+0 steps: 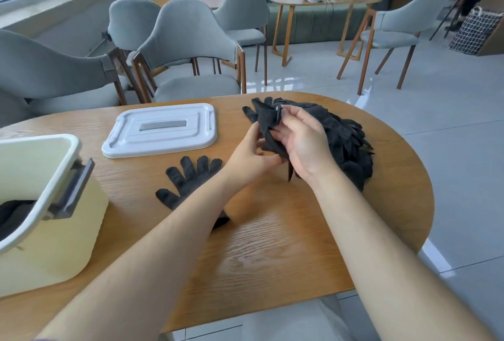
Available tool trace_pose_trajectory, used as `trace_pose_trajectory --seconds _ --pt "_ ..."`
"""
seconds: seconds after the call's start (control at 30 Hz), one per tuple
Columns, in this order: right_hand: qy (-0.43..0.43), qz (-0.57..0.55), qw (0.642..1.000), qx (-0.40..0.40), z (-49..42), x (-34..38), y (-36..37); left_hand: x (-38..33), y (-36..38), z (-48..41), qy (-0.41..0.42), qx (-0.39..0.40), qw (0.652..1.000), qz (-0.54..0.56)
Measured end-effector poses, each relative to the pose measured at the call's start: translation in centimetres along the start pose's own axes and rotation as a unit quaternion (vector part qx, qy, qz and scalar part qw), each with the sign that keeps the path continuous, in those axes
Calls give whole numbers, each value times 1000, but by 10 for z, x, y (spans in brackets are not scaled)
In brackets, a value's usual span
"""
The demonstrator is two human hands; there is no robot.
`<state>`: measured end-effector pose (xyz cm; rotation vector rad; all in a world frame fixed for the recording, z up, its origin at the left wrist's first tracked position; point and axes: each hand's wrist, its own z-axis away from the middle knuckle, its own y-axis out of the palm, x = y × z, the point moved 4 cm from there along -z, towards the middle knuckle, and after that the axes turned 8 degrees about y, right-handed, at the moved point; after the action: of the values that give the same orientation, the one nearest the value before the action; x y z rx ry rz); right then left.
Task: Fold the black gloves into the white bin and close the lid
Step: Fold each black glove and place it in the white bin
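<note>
The oval, wood-grain tabletop (272, 245) carries a smooth cream plastic bin (41, 231) at far left. It is open with dark fabric inside, and it lies left of both hands, nearer the left hand (248, 158). The flat white lid (161, 130) lies beyond it. A limp heap (349, 149) of black knit gloves sits to the right. 1 flat glove (191, 177) lies between bin and hands, its fingers pointing away. Both hands, close together, pinch a crumpled held glove (268, 119), with the right hand (302, 138) uppermost.

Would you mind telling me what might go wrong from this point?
The flat glove lies under the left forearm, so a reach to the bin may drag it. The pile sits near the table edge; the left hand and right hand tugging the held glove could pull others off.
</note>
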<state>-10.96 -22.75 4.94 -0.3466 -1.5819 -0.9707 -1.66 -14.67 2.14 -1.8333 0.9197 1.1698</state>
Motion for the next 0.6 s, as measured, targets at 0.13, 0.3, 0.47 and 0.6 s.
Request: trace_pose_trajectory --seconds 0.13,0.3,0.47,0.6 --pt "50 -4 993 106 8 -2 15 -7 -10 15 -44 -17 978 203" --pt "-128 245 960 -55 16 -6 16 -9 -40 37 -129 -114 940 295" --pt "91 265 958 62 14 -40 28 -12 -63 64 -193 -107 926 305" --pt "60 279 955 81 19 -45 46 -9 -83 81 -214 -117 946 212"
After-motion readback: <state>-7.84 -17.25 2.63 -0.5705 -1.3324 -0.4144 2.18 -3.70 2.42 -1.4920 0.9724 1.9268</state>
